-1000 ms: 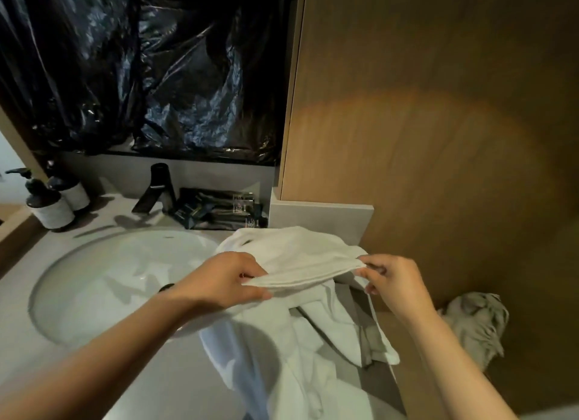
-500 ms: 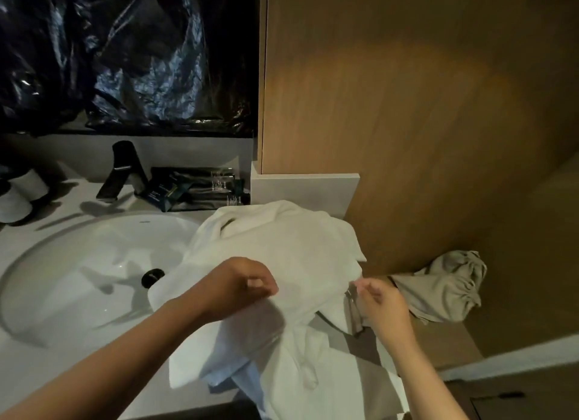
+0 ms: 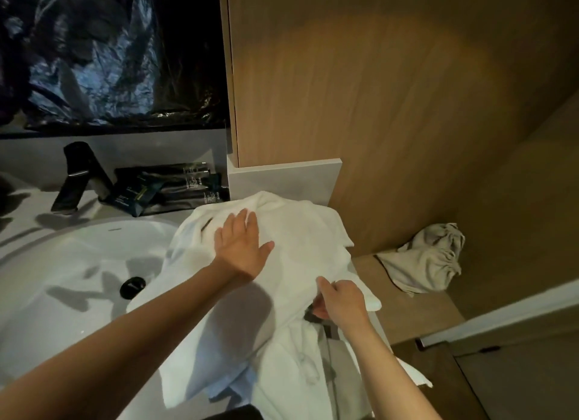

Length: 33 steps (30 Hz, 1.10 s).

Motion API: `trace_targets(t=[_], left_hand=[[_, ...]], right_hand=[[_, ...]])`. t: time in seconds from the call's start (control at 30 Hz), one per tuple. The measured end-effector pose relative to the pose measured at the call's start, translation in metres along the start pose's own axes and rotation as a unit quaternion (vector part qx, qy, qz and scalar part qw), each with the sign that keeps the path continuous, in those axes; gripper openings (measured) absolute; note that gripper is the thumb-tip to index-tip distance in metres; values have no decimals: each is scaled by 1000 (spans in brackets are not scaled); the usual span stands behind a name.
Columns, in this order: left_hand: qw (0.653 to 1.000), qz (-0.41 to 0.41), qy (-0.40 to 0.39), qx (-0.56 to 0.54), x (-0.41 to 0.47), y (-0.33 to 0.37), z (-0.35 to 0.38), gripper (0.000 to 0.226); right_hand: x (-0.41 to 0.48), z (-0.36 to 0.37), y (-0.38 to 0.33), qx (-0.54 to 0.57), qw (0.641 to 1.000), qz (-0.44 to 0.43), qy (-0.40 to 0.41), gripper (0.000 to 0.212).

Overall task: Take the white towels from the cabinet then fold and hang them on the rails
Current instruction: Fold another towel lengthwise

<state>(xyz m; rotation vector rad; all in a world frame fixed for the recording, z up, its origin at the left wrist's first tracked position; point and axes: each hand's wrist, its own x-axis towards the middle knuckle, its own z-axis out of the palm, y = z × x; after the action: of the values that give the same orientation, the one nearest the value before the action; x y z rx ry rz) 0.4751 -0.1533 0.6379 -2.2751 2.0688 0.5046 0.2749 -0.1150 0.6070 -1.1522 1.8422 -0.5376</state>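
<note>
- Only the dark packets (image 3: pixel 175 187) are carrying any writing: pale print is showing on their ends, too small and blurred to read. They are lying on the tabletop (image 3: pixel 94 211) against the back wall, just beside the black faucet (image 3: pixel 78 175).
- No brand or label is showing on the faucet, the basin (image 3: pixel 62 263) or the cloths.
- The left hand (image 3: pixel 241 250) is lying flat, palm down, on the white towel (image 3: pixel 300 241), with its fingers straight and slightly spread and its thumb out to the side. It is pressing on the cloth and gripping nothing.
- The right hand (image 3: pixel 340 303) is pinching the towel's near right edge, with the thumb lying on top and the fingers curling under the fold.
- The white towel is lying spread over the right end of the tabletop, its left side overlapping the basin's rim and its far end reaching the low grey upstand.
- A second white cloth (image 3: pixel 300 372) is hanging down below it at the front edge, partly under the towel.
- A crumpled beige cloth (image 3: pixel 429 259) is sitting on the wooden ledge (image 3: pixel 416 313) to the right, well apart from both hands.
- A crinkled black plastic sheet (image 3: pixel 109 59) is hanging above the faucet.
</note>
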Motion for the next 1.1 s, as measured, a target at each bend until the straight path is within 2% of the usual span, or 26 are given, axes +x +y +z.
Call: trace_targets(t=[0.17,0.23,0.3,0.37,0.5,0.6,0.67,0.73,0.8,0.9,1.0,1.1], left_hand=[[999,-22,-20,42,0,9,16,74],[999,-5,21,24,4,6,12,68],[994,21,105,-5,10,-1,4,57],[990,52,126,-41,21,-9,-3,52],[991,80,-20,-107,40,-12,-22,54],[965,23,-97,-241,44,-14,-35,74],[930,-2,-149,-336,42,-16,-45,85],[897,1,-203,-393,34,-14,-58,77],[883,13,-216,-418,19,-9,-75,67],[874,76,-199,-436,-12,3,-110,71],[863,120,-185,-454,-42,25,-140,90],[858,148,-115,-478,-77,60,-165,74]], right_hand=[[-5,14,0,36,999,28,27,33],[-3,20,5,63,996,35,47,29],[-3,25,10,104,991,54,67,24],[-3,30,14,141,984,73,79,21],[-10,33,5,257,959,107,51,27],[-18,25,-6,302,945,117,35,35],[-26,17,-10,334,937,91,41,29],[-38,8,-14,356,931,61,49,19],[-52,0,-17,374,924,38,61,18],[-80,-18,-25,383,921,-18,70,22],[-110,-49,-37,376,917,-77,106,22],[-146,-97,-46,373,906,-144,138,21]])
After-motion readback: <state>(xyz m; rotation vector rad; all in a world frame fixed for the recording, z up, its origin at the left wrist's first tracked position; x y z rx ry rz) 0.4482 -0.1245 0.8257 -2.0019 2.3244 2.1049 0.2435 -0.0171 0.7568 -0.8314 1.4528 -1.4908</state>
